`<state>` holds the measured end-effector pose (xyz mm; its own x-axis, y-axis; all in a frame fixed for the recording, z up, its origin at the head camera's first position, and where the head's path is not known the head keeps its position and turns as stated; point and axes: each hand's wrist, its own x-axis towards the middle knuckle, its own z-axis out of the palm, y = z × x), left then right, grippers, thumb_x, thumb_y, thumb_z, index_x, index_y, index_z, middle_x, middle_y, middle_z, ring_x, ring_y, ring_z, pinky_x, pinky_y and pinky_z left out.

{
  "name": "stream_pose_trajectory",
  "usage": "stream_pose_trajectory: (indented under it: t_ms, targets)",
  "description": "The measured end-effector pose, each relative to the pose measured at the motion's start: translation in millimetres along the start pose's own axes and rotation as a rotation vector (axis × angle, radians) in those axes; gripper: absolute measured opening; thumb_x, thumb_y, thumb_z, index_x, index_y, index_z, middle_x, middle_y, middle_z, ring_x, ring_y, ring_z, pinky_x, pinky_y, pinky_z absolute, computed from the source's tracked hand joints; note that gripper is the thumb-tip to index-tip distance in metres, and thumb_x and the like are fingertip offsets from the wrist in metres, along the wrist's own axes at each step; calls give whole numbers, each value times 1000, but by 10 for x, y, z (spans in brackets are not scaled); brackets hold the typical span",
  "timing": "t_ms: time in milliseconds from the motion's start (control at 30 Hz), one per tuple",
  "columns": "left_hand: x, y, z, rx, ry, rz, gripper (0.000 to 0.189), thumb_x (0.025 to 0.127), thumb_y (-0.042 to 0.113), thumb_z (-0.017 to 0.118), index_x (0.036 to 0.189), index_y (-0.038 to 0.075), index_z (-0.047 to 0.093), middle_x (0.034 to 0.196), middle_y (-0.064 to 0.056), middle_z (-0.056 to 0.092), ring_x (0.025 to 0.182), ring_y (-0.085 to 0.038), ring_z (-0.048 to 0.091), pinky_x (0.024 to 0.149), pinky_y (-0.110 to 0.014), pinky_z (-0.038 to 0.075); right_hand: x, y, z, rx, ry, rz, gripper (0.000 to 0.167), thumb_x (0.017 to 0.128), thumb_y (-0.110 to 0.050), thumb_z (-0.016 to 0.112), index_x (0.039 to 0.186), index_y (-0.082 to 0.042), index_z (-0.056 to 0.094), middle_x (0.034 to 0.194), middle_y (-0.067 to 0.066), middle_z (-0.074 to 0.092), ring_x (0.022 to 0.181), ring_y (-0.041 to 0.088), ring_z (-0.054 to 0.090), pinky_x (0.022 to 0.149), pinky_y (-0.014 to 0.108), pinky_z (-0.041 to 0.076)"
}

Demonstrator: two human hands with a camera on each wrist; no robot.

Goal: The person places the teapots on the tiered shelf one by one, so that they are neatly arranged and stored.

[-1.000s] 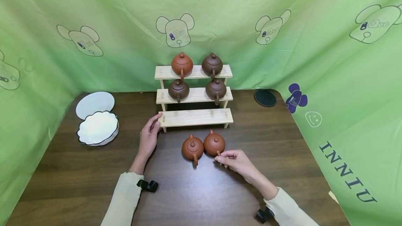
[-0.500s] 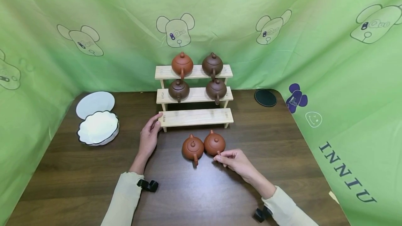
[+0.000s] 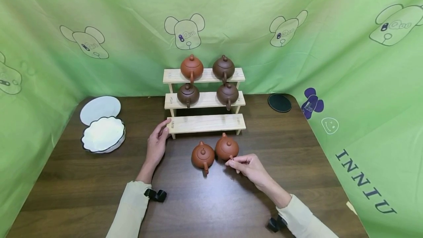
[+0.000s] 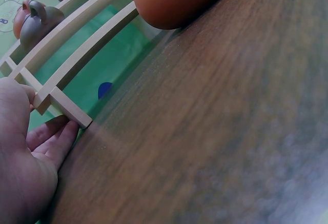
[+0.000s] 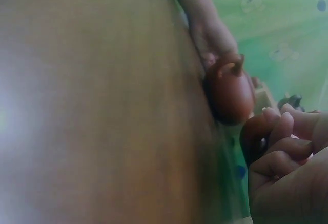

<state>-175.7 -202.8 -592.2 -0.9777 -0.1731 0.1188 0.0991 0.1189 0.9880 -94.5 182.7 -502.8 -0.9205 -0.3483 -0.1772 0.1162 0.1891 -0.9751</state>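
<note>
Just before the lowest step of the wooden rack (image 3: 206, 123), the right hand (image 3: 252, 166) pinches the handle of a reddish-brown teapot (image 3: 227, 147), which sits tilted beside a second teapot (image 3: 202, 155). Fingers relaxed, the left hand (image 3: 158, 143) touches the rack's lower left corner.

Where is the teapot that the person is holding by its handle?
In the head view, the teapot sits just in front of the rack's lowest shelf, right of another teapot, its handle pinched by the right hand.

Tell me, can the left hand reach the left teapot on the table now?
Probably yes: the left hand rests at the rack's lowest shelf, and only bare table separates it from the left teapot.
</note>
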Motion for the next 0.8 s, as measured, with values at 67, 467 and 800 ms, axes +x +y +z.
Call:
stream_pose_trajectory:
  t_ms: [67, 467, 800]
  targets:
    - [-5, 7, -3, 2, 0, -3, 33, 116, 31, 64, 148, 34, 72, 154, 6, 66, 127, -16, 69, 102, -23, 60, 6, -38, -11, 0, 7, -13, 25, 105, -8, 74, 103, 16, 79, 91, 5, 81, 102, -5, 67, 60, 17, 41]
    - [-1, 3, -13, 10, 4, 22, 34, 116, 34, 63, 149, 33, 71, 153, -2, 67, 124, -16, 71, 100, -22, 60, 114, -223, 17, 19, 27, -37, 23, 105, -10, 74, 112, 11, 82, 72, -7, 62, 66, 4, 46, 57, 18, 33]
    - [-9, 23, -13, -1, -8, 8, 34, 116, 34, 63, 149, 34, 71, 155, 3, 66, 128, -16, 69, 102, -23, 60, 269, -373, 191, 79, 34, -34, 22, 104, -9, 76, 111, 11, 81, 69, -7, 56, 59, 3, 37, 54, 19, 26]
